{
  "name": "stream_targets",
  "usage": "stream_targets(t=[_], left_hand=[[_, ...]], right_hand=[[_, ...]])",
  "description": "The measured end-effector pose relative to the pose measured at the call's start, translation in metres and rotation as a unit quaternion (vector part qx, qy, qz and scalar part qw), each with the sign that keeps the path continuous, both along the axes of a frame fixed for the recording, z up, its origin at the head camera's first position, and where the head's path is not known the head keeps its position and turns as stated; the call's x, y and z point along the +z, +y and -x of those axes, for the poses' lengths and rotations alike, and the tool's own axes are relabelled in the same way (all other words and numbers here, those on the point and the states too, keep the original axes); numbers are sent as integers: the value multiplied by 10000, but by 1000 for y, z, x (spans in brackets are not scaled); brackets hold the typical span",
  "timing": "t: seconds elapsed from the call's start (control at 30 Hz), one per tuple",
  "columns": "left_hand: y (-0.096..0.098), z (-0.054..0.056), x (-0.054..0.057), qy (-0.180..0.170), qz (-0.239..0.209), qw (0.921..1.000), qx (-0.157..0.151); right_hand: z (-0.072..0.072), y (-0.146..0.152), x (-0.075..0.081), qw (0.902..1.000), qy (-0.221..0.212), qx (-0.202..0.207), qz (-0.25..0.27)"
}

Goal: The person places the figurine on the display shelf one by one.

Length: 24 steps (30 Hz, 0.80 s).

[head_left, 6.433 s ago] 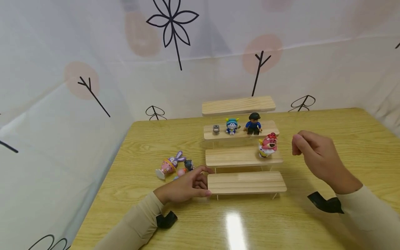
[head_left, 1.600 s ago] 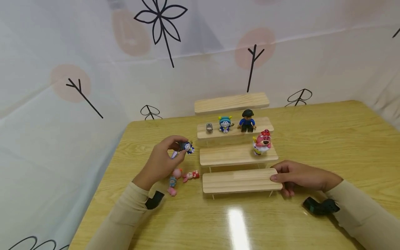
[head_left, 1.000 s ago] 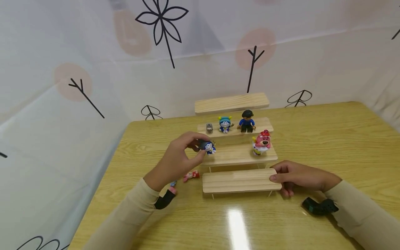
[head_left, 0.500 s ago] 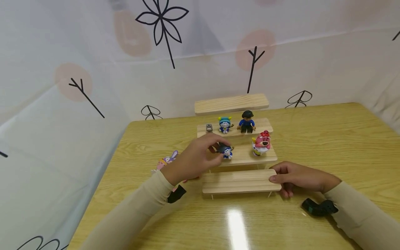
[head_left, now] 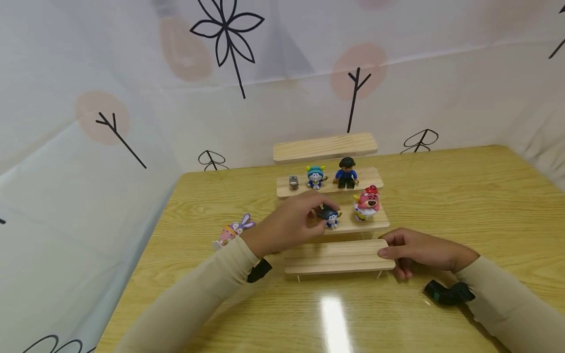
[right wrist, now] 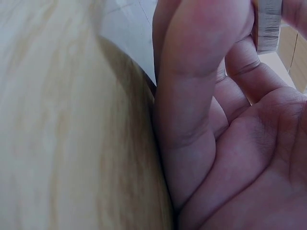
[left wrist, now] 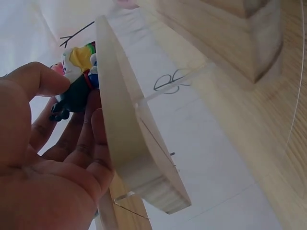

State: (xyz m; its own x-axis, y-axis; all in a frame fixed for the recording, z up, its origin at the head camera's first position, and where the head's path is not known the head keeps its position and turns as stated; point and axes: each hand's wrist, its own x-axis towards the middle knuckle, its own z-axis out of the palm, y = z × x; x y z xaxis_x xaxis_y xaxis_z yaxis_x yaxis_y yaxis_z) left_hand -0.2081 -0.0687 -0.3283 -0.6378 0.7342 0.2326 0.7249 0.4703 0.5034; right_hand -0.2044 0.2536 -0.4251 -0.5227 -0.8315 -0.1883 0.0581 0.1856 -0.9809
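My left hand pinches a small figurine with a dark top and a blue-and-white body. It holds it upright at the surface of the second board from the front, left of a pink bear figurine with a red hat. In the left wrist view, thumb and fingertips close round the dark figurine beside the board's edge. My right hand grips the right end of the lowest wooden board, thumb on top. The right wrist view shows its fingers curled against wood.
On the third board stand a tiny grey figure, a blue figure with yellow horns and a black-capped figure. The top board rises behind. A purple-eared rabbit figurine lies left on the table, partly behind my left sleeve.
My left hand has carried the dark-topped figurine rightward from the table's left side to the second board. My right hand, earlier raised, came down onto the lowest board and has stayed there.
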Motion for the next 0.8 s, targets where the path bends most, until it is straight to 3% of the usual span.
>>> stream_targets(t=[0.37,0.8], left_hand=[[9,-1,3,555,548,9968,160],[14,0,1,393,471,9981,102]], right_hand=[[-1,-1,1,10000,49,-51,-63],[-2,-1,0,9997,153,-122,-157]])
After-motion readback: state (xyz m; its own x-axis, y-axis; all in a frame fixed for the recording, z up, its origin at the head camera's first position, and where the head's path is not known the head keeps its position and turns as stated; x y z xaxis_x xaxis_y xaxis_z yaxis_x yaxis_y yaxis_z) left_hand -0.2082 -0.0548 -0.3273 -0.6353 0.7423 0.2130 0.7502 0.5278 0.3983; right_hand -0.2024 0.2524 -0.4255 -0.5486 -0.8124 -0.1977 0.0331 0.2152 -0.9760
